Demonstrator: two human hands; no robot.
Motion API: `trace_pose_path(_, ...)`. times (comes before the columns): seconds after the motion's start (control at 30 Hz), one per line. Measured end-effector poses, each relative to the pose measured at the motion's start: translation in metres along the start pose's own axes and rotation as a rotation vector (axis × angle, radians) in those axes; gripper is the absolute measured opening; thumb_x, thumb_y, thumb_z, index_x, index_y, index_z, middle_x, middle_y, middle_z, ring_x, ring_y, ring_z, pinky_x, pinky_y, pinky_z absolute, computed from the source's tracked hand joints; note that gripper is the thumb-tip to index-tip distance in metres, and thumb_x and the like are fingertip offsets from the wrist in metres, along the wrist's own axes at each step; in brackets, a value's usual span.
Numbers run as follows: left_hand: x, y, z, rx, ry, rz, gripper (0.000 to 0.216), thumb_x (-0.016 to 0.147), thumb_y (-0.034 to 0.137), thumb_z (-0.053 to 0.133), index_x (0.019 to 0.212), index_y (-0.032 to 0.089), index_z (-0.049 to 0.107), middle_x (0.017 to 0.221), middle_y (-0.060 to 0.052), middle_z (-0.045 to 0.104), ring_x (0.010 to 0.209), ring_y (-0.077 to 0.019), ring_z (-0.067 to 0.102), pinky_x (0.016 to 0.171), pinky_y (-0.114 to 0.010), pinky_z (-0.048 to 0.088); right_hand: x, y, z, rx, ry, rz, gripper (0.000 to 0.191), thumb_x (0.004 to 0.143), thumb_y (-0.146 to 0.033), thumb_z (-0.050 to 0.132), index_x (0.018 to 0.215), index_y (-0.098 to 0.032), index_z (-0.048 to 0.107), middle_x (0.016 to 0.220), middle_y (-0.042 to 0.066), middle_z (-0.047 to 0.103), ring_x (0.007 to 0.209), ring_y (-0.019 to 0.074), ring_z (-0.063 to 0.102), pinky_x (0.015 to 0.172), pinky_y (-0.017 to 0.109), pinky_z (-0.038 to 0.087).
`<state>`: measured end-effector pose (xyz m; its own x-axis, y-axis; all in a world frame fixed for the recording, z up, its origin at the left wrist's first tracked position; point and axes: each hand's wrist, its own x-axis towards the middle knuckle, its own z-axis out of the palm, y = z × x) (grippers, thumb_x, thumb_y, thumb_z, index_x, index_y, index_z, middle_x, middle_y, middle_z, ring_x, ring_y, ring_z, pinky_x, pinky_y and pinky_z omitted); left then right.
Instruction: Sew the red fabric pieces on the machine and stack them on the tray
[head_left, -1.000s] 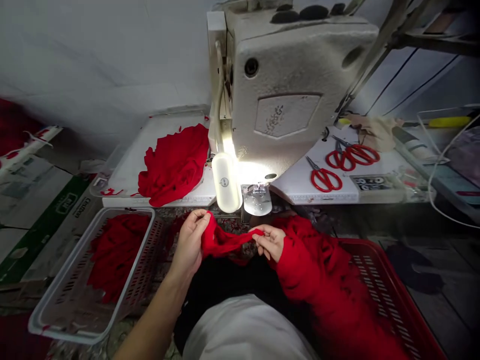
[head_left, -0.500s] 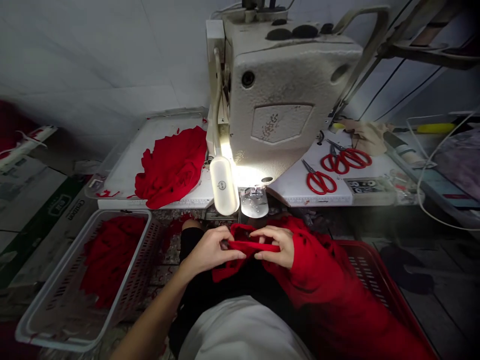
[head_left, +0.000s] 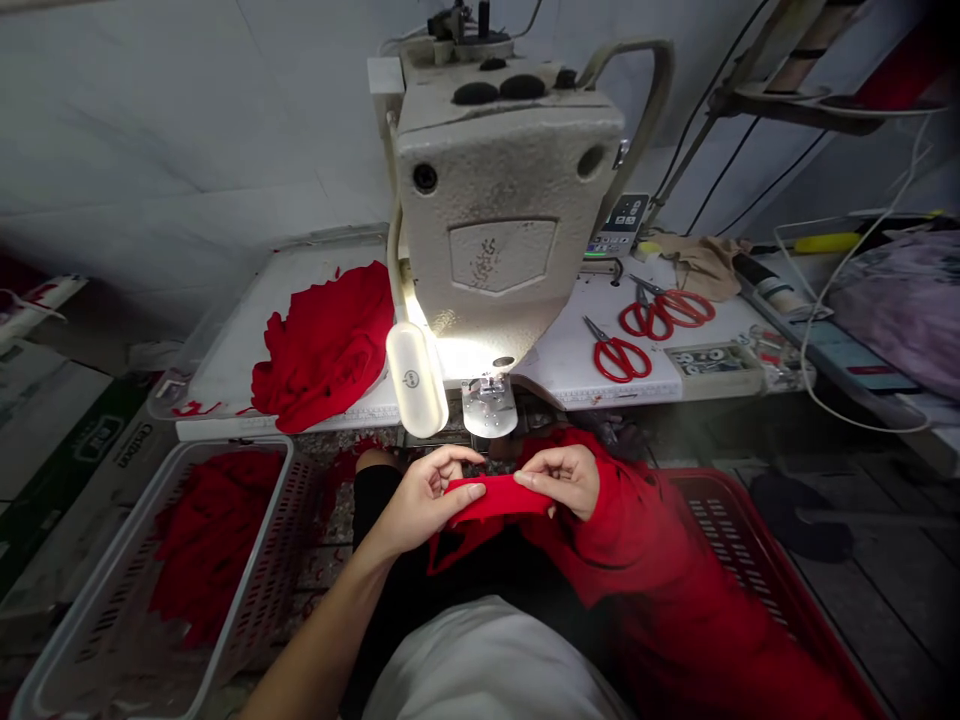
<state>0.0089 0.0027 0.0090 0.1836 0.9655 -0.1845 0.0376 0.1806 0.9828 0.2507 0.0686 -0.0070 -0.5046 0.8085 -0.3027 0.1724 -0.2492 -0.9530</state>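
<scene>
Between my two hands a strip of red fabric (head_left: 501,497) is held flat above my lap, in front of the sewing machine (head_left: 502,220). My left hand (head_left: 431,497) pinches its left end, thumb on top and fingers behind. At the right end, my right hand (head_left: 564,480) grips the cloth between thumb and fingers. More red fabric drapes over my right forearm and hangs below the strip. Just beyond my hands are the machine's clear guard (head_left: 490,408) and a lit white lamp (head_left: 417,380).
A pile of red fabric (head_left: 330,340) lies left of the machine. Red-handled scissors (head_left: 621,358) rest on the right of the table. A white basket (head_left: 225,600) with red cloth stands at lower left, a red basket (head_left: 757,560) at lower right.
The red strip has turned from edge-on to showing its flat face, and my hands have spread slightly apart along it. The camera view has shifted, moving the machine leftward in the picture.
</scene>
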Motion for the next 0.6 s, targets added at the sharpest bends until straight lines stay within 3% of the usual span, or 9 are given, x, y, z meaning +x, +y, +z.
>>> trace_pose_path(0.17,0.000,0.016,-0.009,0.306,0.092,0.304,0.023,0.097,0.031,0.065,0.108,0.022,0.083,0.077,-0.006,0.068,0.067,-0.0167,0.059,0.063,-0.026,0.044,-0.008,-0.022,0.012,-0.057,0.105,-0.104,0.037,0.085,-0.052,0.075,0.080,-0.015,0.079,0.053,0.002,0.065,0.040,0.0136,0.053,0.039,0.026,0.043)
trace_pose_path(0.3,0.001,0.024,-0.015,0.469,0.114,0.470,0.026,0.100,0.023,0.060,0.115,0.024,0.081,0.084,-0.008,0.072,0.072,-0.0190,0.063,0.069,-0.028,0.046,-0.014,-0.044,0.019,-0.237,0.247,-0.421,0.026,0.089,-0.040,0.073,0.075,-0.019,0.079,0.062,0.004,0.067,0.054,0.0167,0.057,0.051,0.030,0.043)
trace_pose_path(0.43,0.007,0.032,-0.014,0.440,0.190,0.470,0.022,0.100,0.023,0.060,0.103,0.022,0.081,0.089,-0.007,0.075,0.079,-0.0203,0.067,0.076,-0.029,0.049,-0.010,-0.058,0.021,-0.302,0.320,-0.507,0.025,0.090,-0.038,0.072,0.074,-0.020,0.079,0.063,0.004,0.066,0.056,0.0175,0.056,0.055,0.032,0.043)
trace_pose_path(0.6,0.016,0.041,-0.008,0.340,0.308,0.351,0.021,0.098,0.029,0.064,0.088,0.020,0.081,0.084,-0.005,0.076,0.080,-0.0215,0.068,0.078,-0.030,0.049,-0.001,-0.063,0.019,-0.164,0.340,-0.349,0.027,0.085,-0.043,0.075,0.077,-0.018,0.081,0.065,0.006,0.071,0.059,0.0194,0.060,0.055,0.031,0.045)
